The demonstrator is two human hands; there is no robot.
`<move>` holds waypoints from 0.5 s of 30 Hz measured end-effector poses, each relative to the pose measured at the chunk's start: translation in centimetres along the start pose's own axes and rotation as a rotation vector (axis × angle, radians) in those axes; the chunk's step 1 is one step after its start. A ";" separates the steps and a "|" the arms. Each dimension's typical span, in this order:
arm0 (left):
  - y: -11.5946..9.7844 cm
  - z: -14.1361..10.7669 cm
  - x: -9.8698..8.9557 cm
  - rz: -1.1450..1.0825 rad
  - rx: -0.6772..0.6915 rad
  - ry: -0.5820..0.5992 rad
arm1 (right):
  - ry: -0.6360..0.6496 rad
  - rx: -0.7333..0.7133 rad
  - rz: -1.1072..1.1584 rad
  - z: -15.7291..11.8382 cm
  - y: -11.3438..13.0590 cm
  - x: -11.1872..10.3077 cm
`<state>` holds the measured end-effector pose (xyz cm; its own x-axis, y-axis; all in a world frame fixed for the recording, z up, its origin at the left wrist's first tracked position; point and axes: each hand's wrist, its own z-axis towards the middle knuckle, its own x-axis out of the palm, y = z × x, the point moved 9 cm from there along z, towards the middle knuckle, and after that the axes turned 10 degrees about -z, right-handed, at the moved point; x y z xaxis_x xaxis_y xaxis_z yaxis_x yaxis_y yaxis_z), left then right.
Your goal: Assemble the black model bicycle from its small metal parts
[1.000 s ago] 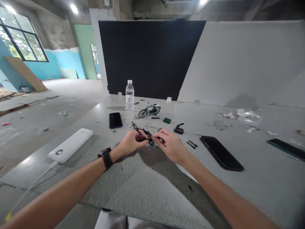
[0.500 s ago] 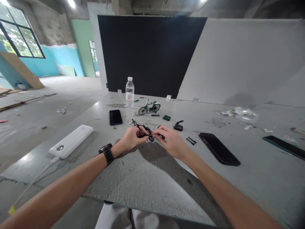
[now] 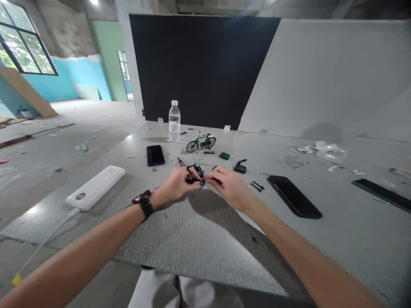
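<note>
Over the middle of the table, my left hand (image 3: 176,185) is closed around a partly built black model bicycle (image 3: 199,170), its thin frame partly covered by the fingers. My right hand (image 3: 230,186) pinches at the near right end of that model; whatever small part may lie between its fingertips is hidden. The two hands almost meet there. Just beyond the left hand lie small silver and black bicycle parts (image 3: 178,162). A finished green model bicycle (image 3: 201,143) stands upright farther back.
Around the hands are a dark phone (image 3: 155,155), a green block (image 3: 224,156), a black piece (image 3: 240,167), small black parts (image 3: 257,186) and a larger phone (image 3: 293,196). A water bottle (image 3: 174,122) stands behind; a white power bank (image 3: 96,188) with cable lies left.
The black model bicycle has turned in my left hand and its frame now stands more upright. My right fingertips remain at its end. The camera view has shifted slightly.
</note>
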<state>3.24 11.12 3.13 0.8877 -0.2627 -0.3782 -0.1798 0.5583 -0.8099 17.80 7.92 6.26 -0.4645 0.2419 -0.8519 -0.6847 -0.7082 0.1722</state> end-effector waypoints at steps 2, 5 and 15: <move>-0.2 0.0 0.0 0.014 0.025 0.003 | -0.010 -0.003 0.004 0.0 -0.1 0.0; -0.5 -0.1 0.1 0.036 0.049 0.017 | -0.013 -0.009 0.007 0.1 -0.1 0.1; -0.8 -0.3 0.2 0.092 0.069 0.017 | -0.074 0.004 0.072 -0.2 0.3 -0.1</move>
<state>3.47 10.43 3.58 0.8613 -0.2209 -0.4576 -0.2299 0.6336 -0.7387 17.71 7.57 6.30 -0.5530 0.2388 -0.7982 -0.6501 -0.7229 0.2341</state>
